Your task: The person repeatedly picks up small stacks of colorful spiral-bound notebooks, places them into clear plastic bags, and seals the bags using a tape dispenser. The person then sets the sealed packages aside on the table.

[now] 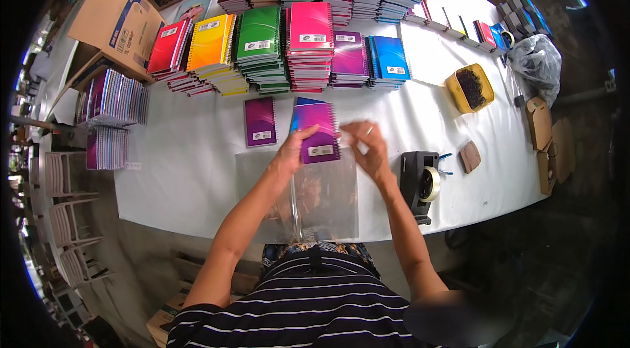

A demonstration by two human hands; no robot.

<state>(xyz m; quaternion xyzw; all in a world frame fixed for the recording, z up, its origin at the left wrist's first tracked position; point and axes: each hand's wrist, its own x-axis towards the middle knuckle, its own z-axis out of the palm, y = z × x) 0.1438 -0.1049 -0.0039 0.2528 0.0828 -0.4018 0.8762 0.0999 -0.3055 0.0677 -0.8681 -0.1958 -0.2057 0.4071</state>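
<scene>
My left hand [289, 152] grips a purple spiral notebook [320, 135] by its left side, thumb on the cover. A blue notebook [307, 101] shows behind its top edge. Beside the wire spiral is my right hand [371, 149], fingers bent toward the binding. Its fingertips are blurred, so I cannot tell whether they touch or pinch anything. Another purple notebook [260, 122] lies flat just left of the held ones. Below my hands, clear plastic sleeves [326, 200] lie at the table's near edge.
Stacks of red, yellow, green, pink [310, 46], purple and blue notebooks line the back. More stand at left [113, 102] near a cardboard box [118, 23]. To the right are a tape dispenser [413, 187], a brown block [470, 157] and a yellow tub [453, 89] of dark bits.
</scene>
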